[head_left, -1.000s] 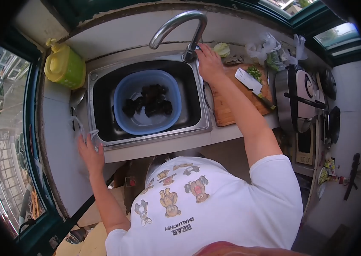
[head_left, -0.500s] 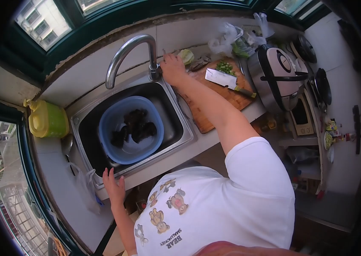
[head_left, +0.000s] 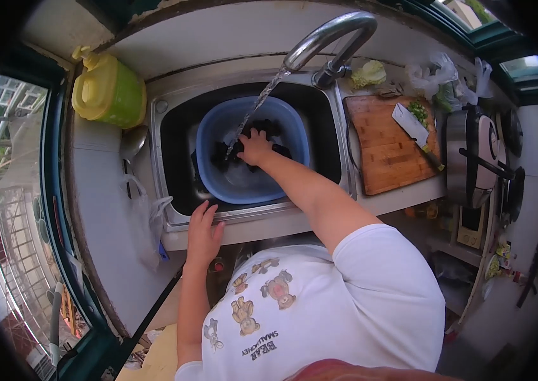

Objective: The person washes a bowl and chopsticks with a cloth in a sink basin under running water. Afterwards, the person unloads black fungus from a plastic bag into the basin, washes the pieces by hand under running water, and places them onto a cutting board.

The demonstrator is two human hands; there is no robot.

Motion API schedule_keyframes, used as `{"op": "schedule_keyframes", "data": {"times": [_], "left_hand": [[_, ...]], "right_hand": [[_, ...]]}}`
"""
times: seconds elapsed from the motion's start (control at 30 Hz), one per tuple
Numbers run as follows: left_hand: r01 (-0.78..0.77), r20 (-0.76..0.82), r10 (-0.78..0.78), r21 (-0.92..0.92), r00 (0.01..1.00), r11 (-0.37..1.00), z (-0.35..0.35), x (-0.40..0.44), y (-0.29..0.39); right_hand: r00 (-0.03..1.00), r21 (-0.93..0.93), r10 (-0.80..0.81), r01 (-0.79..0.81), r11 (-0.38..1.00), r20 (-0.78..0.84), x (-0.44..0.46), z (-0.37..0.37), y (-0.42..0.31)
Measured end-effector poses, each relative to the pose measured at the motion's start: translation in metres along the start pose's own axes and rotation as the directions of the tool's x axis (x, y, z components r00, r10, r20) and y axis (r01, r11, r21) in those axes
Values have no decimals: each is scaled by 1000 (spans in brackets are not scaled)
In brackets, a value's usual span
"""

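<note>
A blue plastic basin (head_left: 301,130) sits in the metal sink (head_left: 344,149), with dark, ruffled pieces (head_left: 269,129) inside whose kind I cannot make out. Water (head_left: 254,108) runs from the curved faucet (head_left: 329,37) down into it. My right hand (head_left: 255,147) reaches into the basin beside the stream, fingers spread over the dark pieces. At the sink's front left rim, my left hand (head_left: 203,233) has its fingers apart and holds nothing.
On the right lies a wooden cutting board (head_left: 377,143) with a cleaver (head_left: 410,125) and chopped greens (head_left: 417,112). Beyond it stands a rice cooker (head_left: 469,149). A yellow-green jug (head_left: 111,92), a ladle (head_left: 133,143) and a plastic bag (head_left: 145,222) are on the left.
My right hand has moved from beside the faucet's base into the basin. Water now flows from the faucet, and the view has turned, shifting the sink rightward. My left hand stays by the rim.
</note>
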State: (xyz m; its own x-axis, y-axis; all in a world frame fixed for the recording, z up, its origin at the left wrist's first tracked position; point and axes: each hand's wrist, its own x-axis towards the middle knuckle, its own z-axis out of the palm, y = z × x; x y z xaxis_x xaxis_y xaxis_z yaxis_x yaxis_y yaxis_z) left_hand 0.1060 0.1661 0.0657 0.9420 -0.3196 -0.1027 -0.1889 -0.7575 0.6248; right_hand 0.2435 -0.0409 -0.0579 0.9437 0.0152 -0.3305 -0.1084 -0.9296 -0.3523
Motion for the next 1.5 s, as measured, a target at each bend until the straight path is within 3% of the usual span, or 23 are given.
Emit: {"op": "schedule_keyframes", "data": {"times": [0.07,0.13,0.3,0.4,0.43,0.53,0.57,0.6,0.67,0.73,0.8,0.93,1.0,1.07,1.1,1.13,1.2,1.27,1.3,1.33,1.37,1.4,1.5], "left_hand": [[33,57,-32,-17,998,999,-3,-9,-6],[4,61,-3,-14,998,1000,-5,-15,-13],[7,47,1,-164,999,986,-8,-9,-19],[272,159,-225,-682,961,679,8,9,-34],[294,187,-235,-748,954,596,4,23,-25],[389,267,-333,-838,904,382,14,61,-21],[432,290,-371,-814,882,389,16,76,-15],[487,372,-379,-829,847,275,15,91,-3],[584,534,-366,-811,763,35,12,115,21],[667,707,-107,-698,699,-259,35,145,5],[577,636,-103,-748,765,-328,53,163,1],[492,570,-159,-795,806,-355,72,181,-21],[335,374,-43,-871,926,-361,90,179,-28],[375,428,-65,-848,902,-374,118,184,-50],[426,513,-128,-807,849,-408,83,166,8],[412,507,-169,-820,845,-397,83,167,11],[383,490,-242,-842,837,-379,84,168,11],[381,517,-138,-763,845,-522,86,178,-22],[435,542,-155,-787,826,-437,83,181,-35],[485,564,-170,-801,808,-351,82,185,-46],[433,485,-21,-797,874,-421,97,186,-70],[423,478,-26,-799,878,-427,98,186,-66],[415,473,-34,-803,880,-428,82,180,-37]], "right_hand": [[989,-80,-127,133,988,76,-2,35,-20],[997,-112,-77,76,991,-6,8,77,-38],[979,362,18,-92,927,204,19,38,-45],[948,762,167,-317,565,270,0,-9,-50],[955,857,154,-295,422,253,3,-5,-46],[985,925,77,-172,339,155,-1,-10,-40],[991,873,91,-127,471,95,-1,-11,-40],[994,800,100,-89,593,37,-2,-12,-41],[956,419,10,120,900,-294,-12,-14,-45],[992,506,-8,72,860,-128,-42,-53,-55],[922,439,-136,297,848,-362,-38,-30,-41],[941,690,-242,339,640,-237,-51,-35,-30],[863,668,-30,413,620,-505,-43,-14,-37],[894,685,154,202,700,-421,-34,-23,-37],[905,679,200,122,724,-376,-33,-27,-37],[909,667,249,41,744,-334,-30,-31,-37],[913,743,274,45,668,-302,-20,-20,-39],[955,807,233,11,590,-184,-17,-14,-43],[973,878,228,-91,470,-21,-28,-17,-55],[963,859,244,-27,512,-116,-32,-9,-61],[943,831,257,34,555,-210,-35,3,-66],[917,796,264,88,598,-300,-36,10,-65],[929,737,252,32,675,-271,-40,-27,-60]]}}
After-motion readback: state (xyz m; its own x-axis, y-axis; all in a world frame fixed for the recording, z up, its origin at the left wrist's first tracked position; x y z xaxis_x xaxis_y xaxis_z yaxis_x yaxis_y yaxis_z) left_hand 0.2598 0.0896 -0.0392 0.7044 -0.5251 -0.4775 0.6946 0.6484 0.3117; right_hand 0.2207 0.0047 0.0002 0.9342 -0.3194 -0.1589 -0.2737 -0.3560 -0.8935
